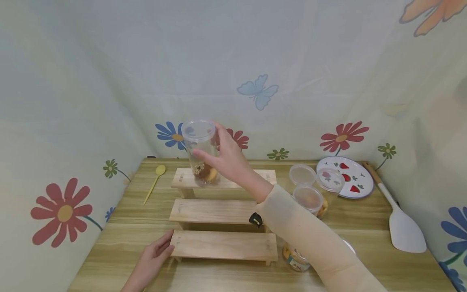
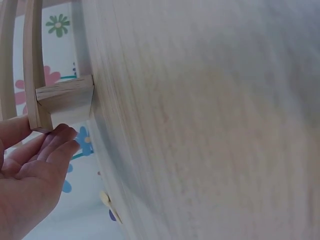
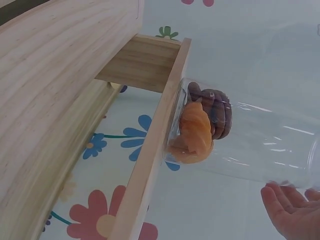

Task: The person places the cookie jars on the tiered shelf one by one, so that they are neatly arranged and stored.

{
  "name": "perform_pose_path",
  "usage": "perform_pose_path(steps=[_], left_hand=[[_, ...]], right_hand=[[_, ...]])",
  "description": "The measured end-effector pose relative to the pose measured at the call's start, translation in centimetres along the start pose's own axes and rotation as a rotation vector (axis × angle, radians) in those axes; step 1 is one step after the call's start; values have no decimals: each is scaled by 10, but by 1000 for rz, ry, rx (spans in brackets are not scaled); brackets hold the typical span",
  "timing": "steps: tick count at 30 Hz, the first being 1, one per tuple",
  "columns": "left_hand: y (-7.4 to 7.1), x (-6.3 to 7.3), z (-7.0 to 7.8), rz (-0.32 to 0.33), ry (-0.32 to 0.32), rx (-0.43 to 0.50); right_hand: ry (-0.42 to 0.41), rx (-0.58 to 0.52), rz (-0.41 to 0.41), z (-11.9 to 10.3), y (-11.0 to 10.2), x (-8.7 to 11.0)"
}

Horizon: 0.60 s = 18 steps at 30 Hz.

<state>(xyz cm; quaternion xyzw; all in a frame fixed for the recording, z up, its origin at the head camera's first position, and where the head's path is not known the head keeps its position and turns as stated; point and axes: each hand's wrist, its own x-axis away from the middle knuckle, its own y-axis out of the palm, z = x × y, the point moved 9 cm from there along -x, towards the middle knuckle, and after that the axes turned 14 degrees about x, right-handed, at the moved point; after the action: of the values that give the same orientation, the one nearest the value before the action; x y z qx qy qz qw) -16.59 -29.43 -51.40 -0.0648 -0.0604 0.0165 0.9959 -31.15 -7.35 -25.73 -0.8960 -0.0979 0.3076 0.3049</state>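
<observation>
A three-tier wooden stand (image 1: 219, 245) rises in steps on the table. On its top tier, at the left, is a tall clear jar (image 1: 198, 152) with a lid. Low in the jar are a brown ring-shaped piece and an orange-yellow piece (image 3: 192, 132), perhaps pastries. My right hand (image 1: 228, 156) holds the jar from the right, its thumb across the front. My left hand (image 1: 151, 257) grips the left end of the lowest tier. In the left wrist view, fingers of the left hand (image 2: 37, 165) lie to either side of the board's end.
Several lidded clear jars (image 1: 308, 196) stand right of the stand, some partly behind the right sleeve. A strawberry-patterned plate (image 1: 359, 184) and a white spatula (image 1: 405, 229) lie farther right. A yellow spoon (image 1: 159, 170) lies at the left. A floral cloth (image 1: 292, 52) hangs behind the table.
</observation>
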Motion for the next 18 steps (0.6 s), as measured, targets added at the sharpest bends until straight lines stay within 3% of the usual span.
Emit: perform_pose_path(steps=[18], left_hand=[[1, 0, 2, 0, -19, 8]], right_hand=[[16, 21, -47, -3, 3, -3]])
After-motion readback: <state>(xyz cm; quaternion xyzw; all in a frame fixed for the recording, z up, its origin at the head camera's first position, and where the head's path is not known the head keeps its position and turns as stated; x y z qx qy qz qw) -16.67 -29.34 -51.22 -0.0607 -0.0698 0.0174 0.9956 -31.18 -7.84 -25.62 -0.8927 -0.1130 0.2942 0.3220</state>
